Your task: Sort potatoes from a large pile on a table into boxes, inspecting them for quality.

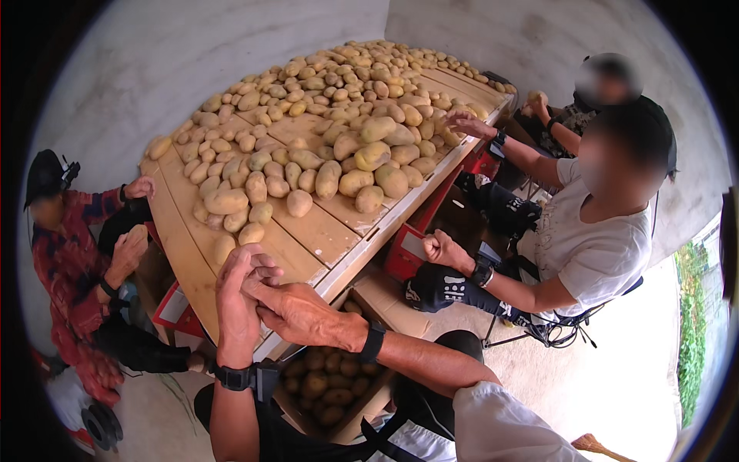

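My left hand (235,303) is raised with its fingers upward over the near corner of the wooden table (291,263). My right hand (314,315) reaches across and touches the left, its fingers against the left palm and fingers. No object shows between the two hands, though the overlap hides part of the fingers. Just beyond the left fingertips lies a yellow potato (224,248), partly covered by them. A second potato (251,233) rests beside it. Farther back, a large heap of potatoes (340,86) spreads over the planks towards the wall.
Below my hands stands a cardboard box (361,413) holding potatoes (335,378). Red boxes (404,251) sit under the table's right edge. On the right, a seated person (600,242) reaches to the heap, another person behind. At left, a person (75,254) holds a potato (138,232).
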`<state>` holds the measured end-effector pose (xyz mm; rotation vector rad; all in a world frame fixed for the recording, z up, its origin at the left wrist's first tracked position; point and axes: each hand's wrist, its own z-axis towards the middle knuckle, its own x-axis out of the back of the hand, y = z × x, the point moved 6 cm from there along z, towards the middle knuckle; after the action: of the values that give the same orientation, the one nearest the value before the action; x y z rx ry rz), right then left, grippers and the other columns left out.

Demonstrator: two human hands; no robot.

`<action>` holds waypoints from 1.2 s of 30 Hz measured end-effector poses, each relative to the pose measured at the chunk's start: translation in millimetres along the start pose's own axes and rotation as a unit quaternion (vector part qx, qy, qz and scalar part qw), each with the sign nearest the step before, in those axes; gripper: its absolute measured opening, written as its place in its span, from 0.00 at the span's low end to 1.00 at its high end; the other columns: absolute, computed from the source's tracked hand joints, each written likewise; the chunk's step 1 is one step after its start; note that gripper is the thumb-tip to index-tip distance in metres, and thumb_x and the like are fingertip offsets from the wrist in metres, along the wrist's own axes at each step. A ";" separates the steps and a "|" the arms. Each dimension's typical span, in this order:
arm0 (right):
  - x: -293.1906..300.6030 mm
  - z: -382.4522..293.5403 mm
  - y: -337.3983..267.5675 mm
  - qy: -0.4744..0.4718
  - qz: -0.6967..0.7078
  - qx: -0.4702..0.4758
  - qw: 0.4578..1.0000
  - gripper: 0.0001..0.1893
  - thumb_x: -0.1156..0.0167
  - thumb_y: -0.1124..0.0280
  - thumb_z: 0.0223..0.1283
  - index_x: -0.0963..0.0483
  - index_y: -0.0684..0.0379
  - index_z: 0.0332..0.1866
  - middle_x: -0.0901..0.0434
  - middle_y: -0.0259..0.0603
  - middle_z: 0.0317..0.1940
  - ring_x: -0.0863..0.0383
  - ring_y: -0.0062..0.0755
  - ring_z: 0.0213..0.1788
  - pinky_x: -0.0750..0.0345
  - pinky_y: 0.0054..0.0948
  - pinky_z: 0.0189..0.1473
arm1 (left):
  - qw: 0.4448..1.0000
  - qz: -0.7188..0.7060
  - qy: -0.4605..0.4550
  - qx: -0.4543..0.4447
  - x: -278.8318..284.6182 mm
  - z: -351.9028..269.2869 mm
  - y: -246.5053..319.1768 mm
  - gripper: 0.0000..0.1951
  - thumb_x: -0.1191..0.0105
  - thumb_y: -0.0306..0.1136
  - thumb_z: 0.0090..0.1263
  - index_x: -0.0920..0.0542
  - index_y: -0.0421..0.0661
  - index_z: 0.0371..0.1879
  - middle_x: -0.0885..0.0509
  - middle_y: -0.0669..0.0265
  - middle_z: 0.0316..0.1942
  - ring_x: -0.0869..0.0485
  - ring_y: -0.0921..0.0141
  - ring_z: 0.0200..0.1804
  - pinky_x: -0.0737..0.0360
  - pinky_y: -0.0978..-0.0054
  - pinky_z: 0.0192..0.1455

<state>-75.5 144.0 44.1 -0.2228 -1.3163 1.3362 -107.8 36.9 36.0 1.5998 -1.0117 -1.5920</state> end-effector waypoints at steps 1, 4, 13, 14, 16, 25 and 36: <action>3.3 0.3 -2.7 0.026 0.006 0.027 0.999 0.37 0.41 0.81 0.64 0.38 0.47 0.79 0.18 0.57 0.35 0.16 0.65 0.37 0.22 0.51 0.39 | 1.000 -0.003 -0.011 -0.001 -0.8 0.7 -0.1 0.14 0.46 0.40 0.82 0.18 0.42 0.55 0.15 0.64 0.40 0.14 0.68 0.42 0.20 0.70 0.47; 4.9 -0.1 -3.1 0.036 -0.001 0.041 0.999 0.38 0.41 0.81 0.64 0.38 0.46 0.80 0.18 0.56 0.34 0.17 0.64 0.36 0.22 0.52 0.38 | 1.000 -0.002 -0.013 -0.001 0.3 2.5 -1.4 0.14 0.45 0.40 0.82 0.18 0.42 0.55 0.14 0.64 0.39 0.14 0.68 0.42 0.19 0.70 0.47; 1.0 0.2 -0.1 0.029 -0.011 0.017 0.999 0.36 0.40 0.79 0.62 0.36 0.49 0.77 0.18 0.59 0.38 0.17 0.67 0.38 0.21 0.55 0.39 | 1.000 0.009 -0.016 -0.002 2.0 4.4 -2.1 0.15 0.45 0.40 0.82 0.18 0.42 0.56 0.14 0.63 0.39 0.13 0.68 0.41 0.18 0.70 0.48; 0.8 0.3 0.2 0.026 -0.007 0.017 0.999 0.36 0.40 0.79 0.61 0.37 0.48 0.77 0.18 0.59 0.38 0.17 0.67 0.39 0.21 0.55 0.39 | 1.000 0.009 -0.015 -0.001 1.6 4.3 -2.3 0.15 0.45 0.40 0.82 0.18 0.42 0.56 0.14 0.63 0.39 0.13 0.68 0.41 0.18 0.70 0.48; 0.4 0.5 0.2 0.024 -0.003 0.019 1.000 0.37 0.39 0.79 0.61 0.37 0.48 0.78 0.18 0.59 0.38 0.17 0.67 0.39 0.21 0.55 0.39 | 1.000 0.011 -0.013 0.000 0.5 3.9 -2.7 0.15 0.45 0.40 0.83 0.18 0.41 0.57 0.14 0.63 0.39 0.13 0.67 0.41 0.18 0.70 0.47; -1.6 0.2 3.9 0.019 -0.012 0.004 1.000 0.41 0.39 0.79 0.61 0.42 0.47 0.80 0.18 0.60 0.38 0.17 0.68 0.39 0.20 0.55 0.39 | 1.000 0.020 -0.004 0.003 0.0 2.6 -4.2 0.17 0.46 0.41 0.83 0.20 0.41 0.60 0.14 0.62 0.40 0.13 0.66 0.42 0.17 0.69 0.48; -12.5 -1.4 7.8 -0.013 -0.030 -0.018 0.999 0.42 0.40 0.79 0.61 0.44 0.49 0.82 0.17 0.57 0.32 0.16 0.63 0.35 0.20 0.54 0.39 | 0.999 0.023 0.028 0.003 6.7 2.9 -3.6 0.15 0.46 0.40 0.83 0.20 0.42 0.57 0.15 0.63 0.38 0.16 0.68 0.41 0.21 0.70 0.44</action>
<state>-75.2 137.5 30.8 -0.1897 -1.3585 1.2695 -110.6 33.0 29.4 1.6045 -1.0166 -1.5062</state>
